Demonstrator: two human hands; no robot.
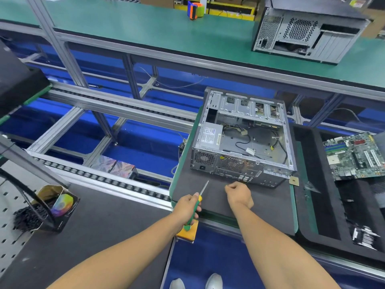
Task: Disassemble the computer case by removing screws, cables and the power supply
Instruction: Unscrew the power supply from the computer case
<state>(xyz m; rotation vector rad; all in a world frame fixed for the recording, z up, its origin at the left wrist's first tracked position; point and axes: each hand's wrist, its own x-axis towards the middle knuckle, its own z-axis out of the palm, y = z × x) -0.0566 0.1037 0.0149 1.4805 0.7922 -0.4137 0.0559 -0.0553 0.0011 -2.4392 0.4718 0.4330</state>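
An open grey computer case [289,142] lies on a dark foam pallet [266,197], its rear panel towards me. Inside at the near left sits the silver power supply [210,136]; loose black and yellow cables [245,140] trail over the case floor. My left hand [187,207] grips a green-and-yellow screwdriver [203,189], whose tip points up at the rear panel from a short way off. My right hand [238,193] is curled into a fist just below the rear panel; whether it pinches something small is hidden.
A removed motherboard [354,155] lies on a black tray at the right. A second case [308,32] stands on the far green bench. A box of black parts [48,207] sits at the left. Roller conveyor rails [100,178] run across the gap.
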